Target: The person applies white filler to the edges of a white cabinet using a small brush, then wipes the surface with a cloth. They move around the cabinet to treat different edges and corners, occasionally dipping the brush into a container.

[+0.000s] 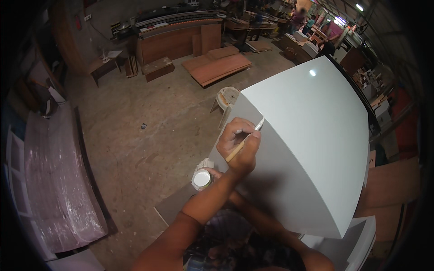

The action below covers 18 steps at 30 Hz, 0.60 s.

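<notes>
Here, with forearms crossed, a person works at the edge of a large white box-shaped furniture piece (312, 131), which rises just beyond and to the right of both hands. The left hand (239, 144), uppermost, pinches a slim paintbrush (236, 150) by its wooden handle, the pale tip pointing up and away at the near corner edge; whether the bristles touch it cannot be told. Lower and to its left, well clear of it, the right hand (214, 172), partly hidden by the other forearm, grips a small round container (201, 179), white across its top, with a crumpled white rag (206, 163) just beyond. A round stool (228, 95) stands past the left hand, reddish wooden boards (217, 70) lie on the floor farther off, and a plastic-wrapped stack (58, 176) sits well to the left of both hands.
</notes>
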Available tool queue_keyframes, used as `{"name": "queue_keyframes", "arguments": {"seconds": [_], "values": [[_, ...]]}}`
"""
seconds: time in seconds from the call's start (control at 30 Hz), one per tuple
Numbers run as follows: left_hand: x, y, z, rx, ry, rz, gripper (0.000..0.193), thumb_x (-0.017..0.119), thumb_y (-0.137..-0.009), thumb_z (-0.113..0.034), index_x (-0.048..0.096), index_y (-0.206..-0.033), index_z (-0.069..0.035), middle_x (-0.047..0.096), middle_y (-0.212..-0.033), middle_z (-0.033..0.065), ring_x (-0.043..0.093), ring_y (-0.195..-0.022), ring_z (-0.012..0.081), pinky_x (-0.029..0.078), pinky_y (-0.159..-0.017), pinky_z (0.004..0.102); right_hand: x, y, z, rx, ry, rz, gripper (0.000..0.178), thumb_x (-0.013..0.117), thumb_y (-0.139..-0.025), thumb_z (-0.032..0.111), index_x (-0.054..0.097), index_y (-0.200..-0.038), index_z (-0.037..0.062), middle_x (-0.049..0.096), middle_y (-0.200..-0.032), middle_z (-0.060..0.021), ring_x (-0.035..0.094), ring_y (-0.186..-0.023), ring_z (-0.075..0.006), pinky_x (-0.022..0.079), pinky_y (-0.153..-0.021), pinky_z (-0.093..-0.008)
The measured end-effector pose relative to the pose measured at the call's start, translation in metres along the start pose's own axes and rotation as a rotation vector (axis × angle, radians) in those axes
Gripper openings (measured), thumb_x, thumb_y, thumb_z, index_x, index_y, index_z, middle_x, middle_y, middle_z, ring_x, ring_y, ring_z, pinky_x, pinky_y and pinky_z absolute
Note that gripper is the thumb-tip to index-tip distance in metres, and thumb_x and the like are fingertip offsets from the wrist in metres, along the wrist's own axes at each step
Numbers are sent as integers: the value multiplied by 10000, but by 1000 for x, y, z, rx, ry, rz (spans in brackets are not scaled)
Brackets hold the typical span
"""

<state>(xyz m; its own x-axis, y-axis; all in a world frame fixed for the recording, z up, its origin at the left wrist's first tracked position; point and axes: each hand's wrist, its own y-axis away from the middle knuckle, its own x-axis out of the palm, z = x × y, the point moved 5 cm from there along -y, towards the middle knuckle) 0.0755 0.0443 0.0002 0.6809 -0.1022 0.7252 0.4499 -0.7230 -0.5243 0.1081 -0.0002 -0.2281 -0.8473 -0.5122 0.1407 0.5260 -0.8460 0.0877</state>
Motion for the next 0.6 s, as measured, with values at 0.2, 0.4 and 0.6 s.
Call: {"name": "queue_keyframes", "arguments": {"seconds": [0.2,0.4,0.6], "values": [[7,7,-1,38,1,71,150,602,-810,83,566,-929,-3,583,-862,89,495,-716,90,413,-637,233,0,5,7,0,13,-19,602,781,-813,164,513,-1325,-4,588,-1220,-85,562,-1110,-158,457,-975,-317],[13,11,-6,46,-39,99,116,618,-798,78,587,-878,0,590,-817,88,503,-678,92,409,-604,236,3,3,12,-8,28,-8,614,796,-797,160,520,-1319,-7,595,-1212,-86,565,-1108,-158,457,-976,-317],[8,13,-31,-157,-39,540,110,700,-753,37,627,-817,-15,641,-780,69,602,-694,136,460,-599,266,9,8,17,-17,94,-19,625,812,-782,157,526,-1312,-10,603,-1204,-87,568,-1106,-159,457,-977,-316]]}}
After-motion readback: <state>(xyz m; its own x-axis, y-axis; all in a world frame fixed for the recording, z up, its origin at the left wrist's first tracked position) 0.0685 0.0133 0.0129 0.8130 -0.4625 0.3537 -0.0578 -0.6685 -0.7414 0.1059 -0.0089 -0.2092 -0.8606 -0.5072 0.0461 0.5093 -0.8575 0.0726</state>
